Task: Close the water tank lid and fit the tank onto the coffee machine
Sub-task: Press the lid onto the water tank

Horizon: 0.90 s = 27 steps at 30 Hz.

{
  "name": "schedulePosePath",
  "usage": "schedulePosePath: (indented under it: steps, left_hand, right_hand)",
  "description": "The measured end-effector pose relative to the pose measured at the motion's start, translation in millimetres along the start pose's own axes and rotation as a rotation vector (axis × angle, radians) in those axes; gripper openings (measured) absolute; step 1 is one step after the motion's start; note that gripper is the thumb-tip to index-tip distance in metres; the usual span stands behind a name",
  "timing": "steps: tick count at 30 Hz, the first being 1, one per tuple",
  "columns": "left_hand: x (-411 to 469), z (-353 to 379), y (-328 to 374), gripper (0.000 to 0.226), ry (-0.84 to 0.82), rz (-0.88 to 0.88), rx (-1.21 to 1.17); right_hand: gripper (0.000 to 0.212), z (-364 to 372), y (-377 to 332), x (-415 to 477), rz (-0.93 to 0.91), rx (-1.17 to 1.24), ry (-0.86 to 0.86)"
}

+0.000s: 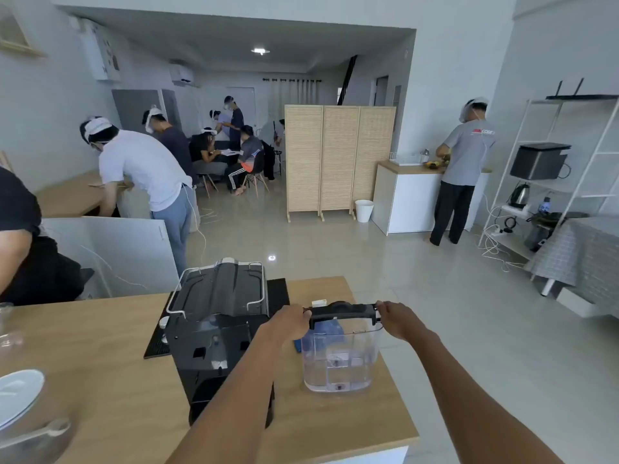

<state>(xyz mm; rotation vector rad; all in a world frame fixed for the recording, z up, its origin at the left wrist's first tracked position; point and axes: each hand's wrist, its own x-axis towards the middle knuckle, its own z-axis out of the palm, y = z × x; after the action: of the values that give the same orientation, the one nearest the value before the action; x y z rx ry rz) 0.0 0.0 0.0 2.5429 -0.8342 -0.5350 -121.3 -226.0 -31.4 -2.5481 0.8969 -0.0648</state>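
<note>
A clear plastic water tank (338, 360) with some water in it stands on the wooden table (110, 360), right of the black coffee machine (217, 326). Its black lid (341, 313) lies along the tank's top rim. My left hand (291, 321) grips the lid's left end and my right hand (397, 319) grips its right end. The machine's back faces me, with an empty recess where the tank fits. Something blue (323, 333) shows behind the tank.
A black drip mat (278, 291) lies under and behind the machine. A white plate (18, 393), a spoon (40, 432) and glassware (6, 326) sit at the table's left. The table's right edge is just beyond the tank. Several people work in the room behind.
</note>
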Motion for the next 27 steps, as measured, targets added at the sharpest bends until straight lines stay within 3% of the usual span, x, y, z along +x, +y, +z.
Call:
schedulePosePath:
  steps: [3, 8, 12, 18, 22, 23, 24, 25, 27]
  left_hand:
    - [7.8, 5.7, -1.0, 0.041, 0.018, -0.058, -0.130]
    - [16.5, 8.5, -5.1, 0.036, 0.159, -0.085, -0.328]
    - [26.9, 13.1, -5.9, 0.029, 0.390, -0.176, -0.409]
    - [26.7, 19.6, 0.7, 0.021, 0.576, -0.171, -0.529]
    - [28.6, 15.3, 4.3, 0.021, 0.627, -0.073, -0.488]
    - [32.0, 15.6, 3.7, 0.042, 0.635, -0.028, -0.454]
    - [29.9, 14.2, 4.7, 0.042, 0.618, 0.026, -0.388]
    - [30.2, 13.7, 5.0, 0.040, 0.611, 0.071, -0.345]
    - [28.9, 12.8, 3.7, 0.018, 0.574, 0.120, -0.284]
  right_hand:
    - [0.041, -5.2, -7.4, -6.7, -0.061, 0.084, -0.020]
    - [0.049, -2.2, -7.7, -6.5, 0.057, 0.387, 0.048]
    - [0.037, -2.7, -7.3, -4.8, 0.090, 0.527, 0.187]
    - [0.015, -5.7, -4.0, -4.1, 0.075, 0.687, 0.310]
    - [0.012, -4.8, 0.2, -3.3, 0.046, 0.734, 0.357]
    - [0.012, -4.3, 0.8, -3.6, 0.032, 0.738, 0.366]
    - [0.014, -3.2, 1.0, -3.4, 0.017, 0.736, 0.376]
    - [0.016, -2.8, 0.6, -4.2, 0.006, 0.738, 0.385]
    - [0.017, -1.4, 0.3, -5.9, -0.006, 0.768, 0.395]
